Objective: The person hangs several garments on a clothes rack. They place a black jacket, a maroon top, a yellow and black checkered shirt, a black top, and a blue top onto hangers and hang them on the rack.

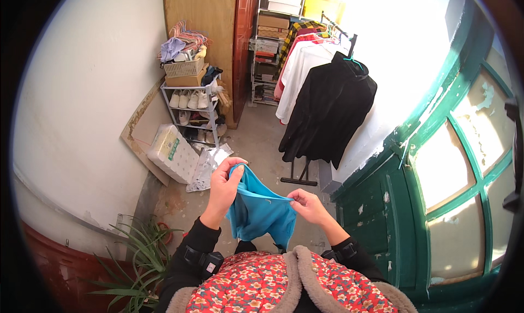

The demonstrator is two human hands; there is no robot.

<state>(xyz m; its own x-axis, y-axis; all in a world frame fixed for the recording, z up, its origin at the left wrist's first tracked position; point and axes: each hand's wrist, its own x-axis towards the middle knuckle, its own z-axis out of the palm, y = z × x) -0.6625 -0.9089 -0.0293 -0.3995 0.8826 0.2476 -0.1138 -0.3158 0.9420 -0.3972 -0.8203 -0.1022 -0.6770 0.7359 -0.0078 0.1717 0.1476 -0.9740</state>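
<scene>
Blue fabric shorts or underpants (pixel 262 214) hang in front of me, stretched by the waistband between both hands. My left hand (pixel 226 184) pinches the band at its upper left, thumb on top. With thumb and fingertips, my right hand (pixel 308 204) grips the opposite end of the band. The waist opening gapes a little, and the legs of the garment dangle down towards my feet. Part of the far side of the band is hidden behind the near side.
Ahead stands a clothes rack with a black top (pixel 331 108) and other garments. Left of it, a shoe rack (pixel 190 108) carries a basket of hangers (pixel 184 67). A wrapped paper pack (pixel 174 153) leans nearby. A potted aloe (pixel 139 259) is at left, a green door (pixel 376 223) at right.
</scene>
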